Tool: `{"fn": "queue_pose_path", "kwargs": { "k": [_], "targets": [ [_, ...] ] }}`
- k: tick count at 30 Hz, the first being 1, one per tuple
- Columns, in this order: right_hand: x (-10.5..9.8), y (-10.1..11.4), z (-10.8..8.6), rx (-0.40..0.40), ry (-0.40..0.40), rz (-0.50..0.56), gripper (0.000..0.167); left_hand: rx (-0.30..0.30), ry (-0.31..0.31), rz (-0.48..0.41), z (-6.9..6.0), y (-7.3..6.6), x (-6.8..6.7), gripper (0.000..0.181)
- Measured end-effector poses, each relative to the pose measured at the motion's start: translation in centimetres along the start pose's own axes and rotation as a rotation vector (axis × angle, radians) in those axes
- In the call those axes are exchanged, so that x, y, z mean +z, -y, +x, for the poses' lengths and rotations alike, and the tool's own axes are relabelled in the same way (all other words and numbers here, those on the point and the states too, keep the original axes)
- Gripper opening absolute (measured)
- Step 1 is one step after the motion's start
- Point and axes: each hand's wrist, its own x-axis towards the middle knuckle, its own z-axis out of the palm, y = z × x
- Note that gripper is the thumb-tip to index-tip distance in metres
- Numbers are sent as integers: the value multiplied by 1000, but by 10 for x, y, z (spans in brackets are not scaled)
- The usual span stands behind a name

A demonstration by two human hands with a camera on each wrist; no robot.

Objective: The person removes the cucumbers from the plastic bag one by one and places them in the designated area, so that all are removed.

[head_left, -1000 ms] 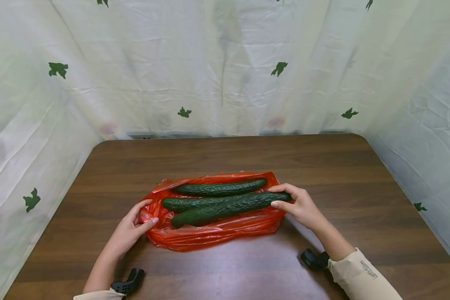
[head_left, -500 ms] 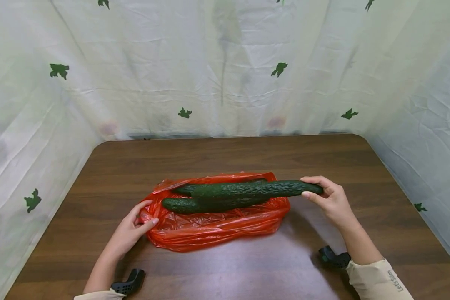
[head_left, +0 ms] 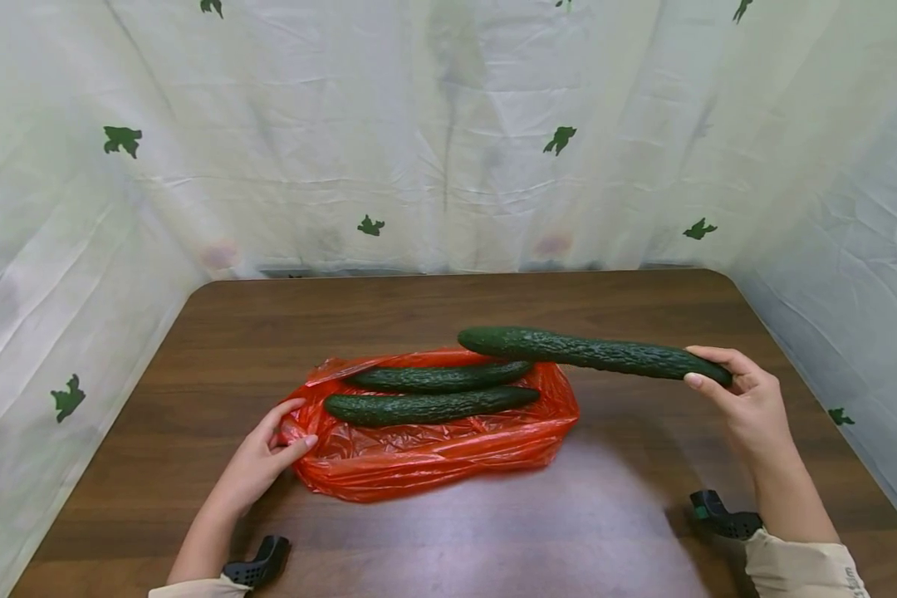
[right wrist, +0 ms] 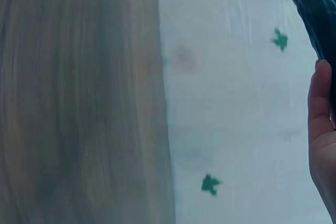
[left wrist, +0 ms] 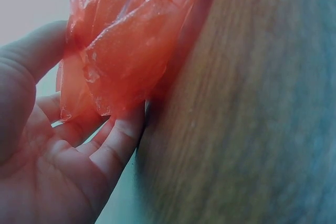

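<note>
A long dark green cucumber point(head_left: 590, 350) hangs above the table, its right end pinched between the thumb and fingers of my right hand point(head_left: 751, 407). Its left end is over the far edge of a red plastic bag point(head_left: 433, 465). Two more cucumbers lie side by side in the bag: a farther one point(head_left: 441, 378) and a nearer one point(head_left: 429, 408). My left hand point(head_left: 262, 453) grips the bag's left end, and the left wrist view shows thumb and fingers around the thin red plastic point(left wrist: 126, 51). In the right wrist view the held cucumber point(right wrist: 310, 3) shows only partly.
The brown wooden table point(head_left: 448, 316) spreads around the bag. White curtains point(head_left: 448, 149) with green leaf shapes stand behind it and on both sides. A black wrist device point(head_left: 725, 517) sits on the right wrist, another point(head_left: 257, 565) on the left.
My right hand has lifted one cucumber out of the bag and carried it right and up. The left hand stays at the bag's left end, and the other two cucumbers remain inside.
</note>
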Motion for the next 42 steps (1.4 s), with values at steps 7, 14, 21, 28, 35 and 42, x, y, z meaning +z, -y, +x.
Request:
{"fn": "queue_pose_path", "kwargs": {
  "k": [7,14,21,28,35,42],
  "targets": [
    [-29,-1,-5,24,-40,-41,32,-7,-3,-3,0,-1,0,60],
    [-50,-7,-12,94,-123,-109,32,5,4,-5,0,-1,-2,59],
    [-96,-53,-16,126,-155,-157,37,-5,7,-15,-1,-3,-2,60],
    [-101,-58,-15,224,-125,-227,36,7,9,-52,-1,-3,0,60],
    [-92,-36,-3,386,-54,-545,34,0,11,-59,-2,-2,0,60],
    [-102,-45,6,423,51,-691,46,-7,7,-58,-2,-1,0,61]
  ]
}}
